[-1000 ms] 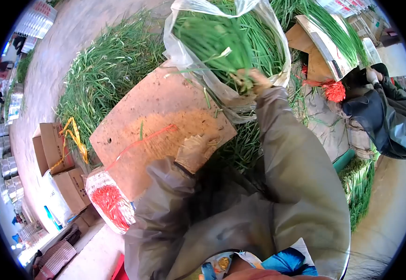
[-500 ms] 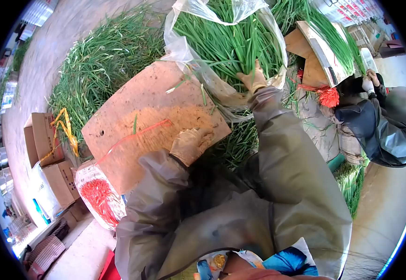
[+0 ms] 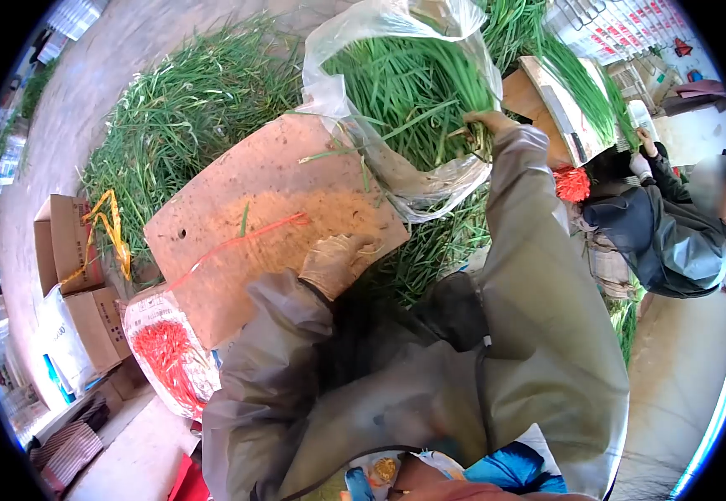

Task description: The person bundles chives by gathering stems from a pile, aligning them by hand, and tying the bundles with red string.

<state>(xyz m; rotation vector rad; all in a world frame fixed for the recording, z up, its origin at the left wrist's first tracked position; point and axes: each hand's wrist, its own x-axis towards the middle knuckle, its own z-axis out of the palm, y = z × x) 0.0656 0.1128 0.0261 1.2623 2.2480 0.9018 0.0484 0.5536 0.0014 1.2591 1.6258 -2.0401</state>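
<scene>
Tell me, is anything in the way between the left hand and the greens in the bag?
Yes: the near wall of the bag stands between the left hand, which rests on the board, and the greens. Nothing visible separates the right hand from the bunch it grips.

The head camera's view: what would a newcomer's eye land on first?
Probably the vivid green stalks filling the clear plastic bag at top centre, where the right hand grips a bunch by its lower ends. Next might come the broad, speckled reddish-brown board left of centre, with the gloved left hand resting on it. The bright red strands at lower left also stand out.
</scene>
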